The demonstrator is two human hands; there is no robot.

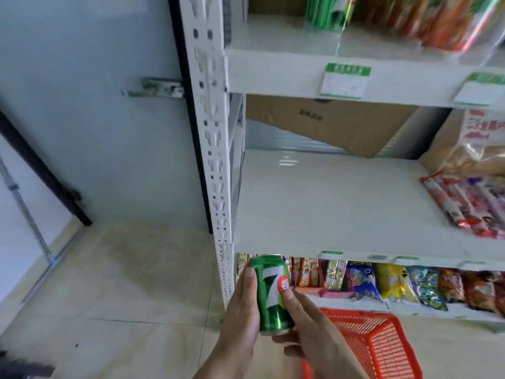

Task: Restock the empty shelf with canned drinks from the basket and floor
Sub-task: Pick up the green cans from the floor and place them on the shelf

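A green soda can (272, 292) with a white "7" and a red dot is held upright just below the front edge of the white middle shelf (328, 203). My left hand (240, 310) holds its left side with fingers laid along it. My right hand (308, 321) grips its right side and base, with the thumb under the bottom. The shelf board is bare on its left and middle. A red plastic basket (382, 343) sits on the floor at the lower right, partly hidden by my right arm; its contents are not visible.
A white perforated shelf post (213, 149) stands left of the can. Snack packets (470, 206) fill the shelf's right end, a cardboard box (328, 121) leans at its back. More packets (382, 283) line the lower shelf. Beige tiled floor (123, 283) lies left.
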